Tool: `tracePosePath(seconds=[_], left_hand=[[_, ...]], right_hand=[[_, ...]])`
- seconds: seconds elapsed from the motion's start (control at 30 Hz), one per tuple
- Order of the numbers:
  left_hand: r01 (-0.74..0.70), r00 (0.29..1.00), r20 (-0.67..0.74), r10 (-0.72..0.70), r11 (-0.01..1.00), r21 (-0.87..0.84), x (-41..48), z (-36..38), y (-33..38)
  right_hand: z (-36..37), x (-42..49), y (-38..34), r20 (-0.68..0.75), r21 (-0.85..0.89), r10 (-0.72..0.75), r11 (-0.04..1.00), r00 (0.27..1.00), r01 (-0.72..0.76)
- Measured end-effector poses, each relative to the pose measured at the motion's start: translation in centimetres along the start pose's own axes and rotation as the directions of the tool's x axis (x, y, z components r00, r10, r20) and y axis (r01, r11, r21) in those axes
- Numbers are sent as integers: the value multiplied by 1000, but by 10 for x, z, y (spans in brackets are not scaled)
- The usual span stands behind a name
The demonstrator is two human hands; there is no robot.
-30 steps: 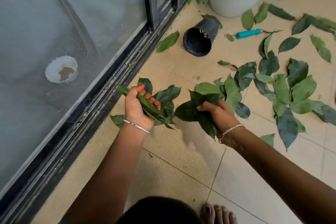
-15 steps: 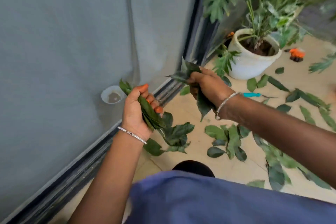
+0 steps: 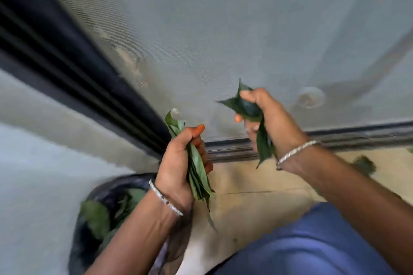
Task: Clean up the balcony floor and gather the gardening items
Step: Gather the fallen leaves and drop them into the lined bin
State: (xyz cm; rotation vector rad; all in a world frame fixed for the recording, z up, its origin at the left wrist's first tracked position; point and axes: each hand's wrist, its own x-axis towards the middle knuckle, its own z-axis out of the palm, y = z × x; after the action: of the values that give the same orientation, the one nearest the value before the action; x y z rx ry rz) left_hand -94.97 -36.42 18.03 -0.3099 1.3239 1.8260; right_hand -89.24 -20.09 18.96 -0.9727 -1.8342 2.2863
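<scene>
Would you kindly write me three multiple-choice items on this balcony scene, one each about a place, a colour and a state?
1. Where is the black plastic bag with leaves inside?
A. under the left forearm
B. above the right hand
C. behind the mesh screen

2. What colour is the fabric garment at lower right?
A. red
B. blue
C. white

3. What is the right hand doing?
A. lying open
B. gripping crumpled green leaves
C. holding a trowel

Answers: 1 A, the bag sits at lower left beneath that arm; 2 B, the fabric is plainly blue; 3 B, its fingers curl round the leaves.
</scene>
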Motion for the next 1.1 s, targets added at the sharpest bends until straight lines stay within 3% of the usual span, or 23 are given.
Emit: tracePosePath(seconds=[0.13,0.23,0.37,0.47,0.57,0.6,0.7,0.8,0.87,0.97,1.1], left_hand=[[-136,953,-280,116,989,-56,-37,-70,23],[-252,843,-504,186,965,-67,-56,-113,25],[-313,763,-608,220,949,-48,-65,-160,14],[-265,645,-685,338,940,214,-66,-186,0],[-306,563,-735,379,921,241,-69,-201,-9],[-308,529,-768,361,925,223,-71,-205,-11],[-359,396,-851,345,911,202,-72,-222,-18],[-446,248,-848,469,832,329,-72,-210,-18],[-543,178,-780,600,721,431,-67,-186,-16],[-650,224,-592,774,571,501,-51,-138,-18],[-715,435,-295,851,525,461,-15,-58,-44]], right_hand=[[98,0,30,141,34,64,997,988,-70],[158,-13,58,260,-139,39,990,965,-3],[202,-26,85,424,-447,153,893,893,59],[225,-25,95,479,-393,238,919,845,-36],[235,-28,103,551,-440,401,885,732,-153],[233,-28,107,567,-494,434,859,700,-133],[222,-21,108,514,-609,376,793,771,20],[199,-15,91,469,-503,390,856,793,-124],[172,-8,73,441,-438,374,883,816,-168],[121,2,49,343,-317,280,933,897,-170],[42,9,35,154,-207,216,961,964,-183]])
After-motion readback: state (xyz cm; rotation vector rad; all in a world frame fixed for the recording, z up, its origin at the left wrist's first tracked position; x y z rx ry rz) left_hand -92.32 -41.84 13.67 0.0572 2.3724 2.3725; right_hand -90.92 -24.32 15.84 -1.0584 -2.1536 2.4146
